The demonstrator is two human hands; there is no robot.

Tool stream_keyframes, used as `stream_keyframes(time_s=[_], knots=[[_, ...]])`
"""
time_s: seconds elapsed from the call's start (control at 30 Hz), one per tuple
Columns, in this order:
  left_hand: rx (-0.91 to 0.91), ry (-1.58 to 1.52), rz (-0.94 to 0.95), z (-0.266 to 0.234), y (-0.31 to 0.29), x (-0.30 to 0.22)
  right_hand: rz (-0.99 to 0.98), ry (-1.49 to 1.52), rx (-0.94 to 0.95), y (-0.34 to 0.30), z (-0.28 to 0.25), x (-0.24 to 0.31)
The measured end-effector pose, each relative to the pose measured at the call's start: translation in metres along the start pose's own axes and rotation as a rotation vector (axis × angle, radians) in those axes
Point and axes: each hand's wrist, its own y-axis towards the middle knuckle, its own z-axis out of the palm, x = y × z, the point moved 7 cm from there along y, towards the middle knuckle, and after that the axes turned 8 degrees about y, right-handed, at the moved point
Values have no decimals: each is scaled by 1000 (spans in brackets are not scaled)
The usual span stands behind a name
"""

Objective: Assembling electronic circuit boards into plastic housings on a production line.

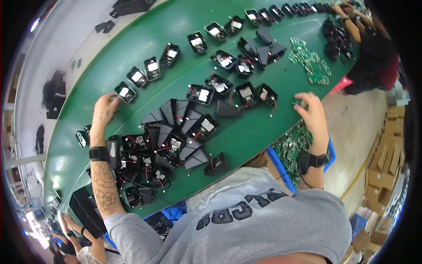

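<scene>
My left hand [104,110] is at the near-left corner of an open black plastic housing [126,93], its thumb and fingers closed at the edge. White and metallic parts show inside that housing. Over the table's front edge, my right hand [313,110] has its fingers curled round a small circuit board [297,104], mostly hidden by the fingertips. Below the right forearm, a blue bin [332,152] holds many green circuit boards [290,147]. Beside my left forearm lies a pile of black housings [171,145] with red wires and white connectors.
A curved row of open housings [171,53] runs along the green table [154,26]. Loose green boards [310,61] lie at the right. Another person's arm [349,28] reaches in at the far right; other hands [70,224] work at lower left. Cardboard boxes [382,171] stand on the right.
</scene>
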Motion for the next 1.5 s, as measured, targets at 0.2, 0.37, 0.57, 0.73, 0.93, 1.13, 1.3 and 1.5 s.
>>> stream_keyframes(time_s=[0.2, 0.37, 0.57, 0.73, 0.93, 1.13, 1.3, 1.5], knots=[[130, -565, -249, 12, 0, -12, -80, 257, -94, 4, 6, 19], [174, -454, -94, 24, 8, -22, -29, 441, -282, 17, 1, 46], [78, -1050, -175, -17, -22, -37, -60, 833, -284, 13, -6, 68], [152, -1481, -155, -39, -120, -130, -144, 1147, -45, 23, 20, 80], [419, -2042, -253, 25, -204, -205, -242, 1568, 541, -3, 87, 195], [237, -1901, -252, 49, -211, -208, -156, 1482, 606, -15, 108, 225], [234, -1902, -256, 61, -212, -207, -273, 1344, 628, -22, 113, 231], [208, -1908, -240, 60, -213, -210, -345, 1286, 595, -26, 112, 233]])
